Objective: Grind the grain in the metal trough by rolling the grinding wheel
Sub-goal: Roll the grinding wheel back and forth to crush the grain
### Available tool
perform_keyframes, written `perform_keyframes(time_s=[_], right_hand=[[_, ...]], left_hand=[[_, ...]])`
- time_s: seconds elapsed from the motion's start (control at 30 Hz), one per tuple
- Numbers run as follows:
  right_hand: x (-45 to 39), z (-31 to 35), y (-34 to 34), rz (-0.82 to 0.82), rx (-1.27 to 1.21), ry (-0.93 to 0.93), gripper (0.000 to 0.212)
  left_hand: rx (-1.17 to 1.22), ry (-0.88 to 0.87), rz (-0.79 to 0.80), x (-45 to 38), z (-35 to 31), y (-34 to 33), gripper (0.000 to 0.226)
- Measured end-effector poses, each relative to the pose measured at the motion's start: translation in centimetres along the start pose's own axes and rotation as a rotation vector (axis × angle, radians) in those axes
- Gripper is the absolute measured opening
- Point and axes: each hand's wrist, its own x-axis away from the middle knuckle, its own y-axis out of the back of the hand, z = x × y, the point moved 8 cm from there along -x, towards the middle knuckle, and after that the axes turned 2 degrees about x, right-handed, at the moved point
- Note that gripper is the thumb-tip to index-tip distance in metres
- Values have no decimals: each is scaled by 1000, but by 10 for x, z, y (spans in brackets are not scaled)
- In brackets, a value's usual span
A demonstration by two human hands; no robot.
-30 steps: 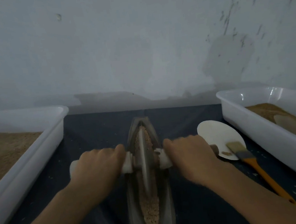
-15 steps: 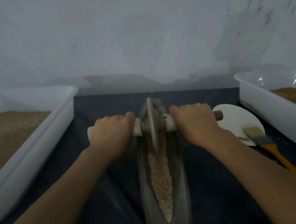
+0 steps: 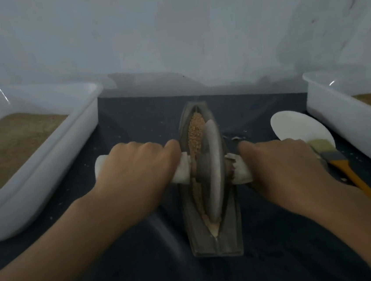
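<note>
Here I have both hands wrapped round the axle of the wheel (image 3: 215, 171), one on each side. My left hand (image 3: 135, 170) clenches the left handle (image 3: 181, 170), a pale cloth-wrapped cylinder whose end pokes out past my knuckles; my right hand (image 3: 281, 164) grips the right handle, its wrapping frayed at the inner edge. Between them the wheel stands on edge, a thin, smooth grey disc, tilted slightly right, sitting in the trough (image 3: 215, 240). The trough is dull dark metal, boat-shaped, pointed at the far end and squared at the near end, lying on a dark cloth (image 3: 147, 270). Coarse tan grain (image 3: 195, 130) fills the groove on the far side of the wheel; nearer, the fill looks finer and paler. White plastic tubs (image 3: 44, 155) of brown meal flank it left and right. A white disc (image 3: 293, 126) and an orange-handled brush (image 3: 355, 179) lie beside my right hand.
</note>
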Motion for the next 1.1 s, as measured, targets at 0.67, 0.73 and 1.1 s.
perform_keyframes(time_s=[0.67,0.73,1.1], right_hand=[[-35,-10,-33,5,66,-20,37],[-24,-7,-26,-10,74,10,37],[-80,-21,-44,-84,113,-77,24]], left_hand=[[47,37,-77,-30,11,-26,34],[27,21,-88,-19,7,-19,39],[144,140,-138,-61,25,-50,25]])
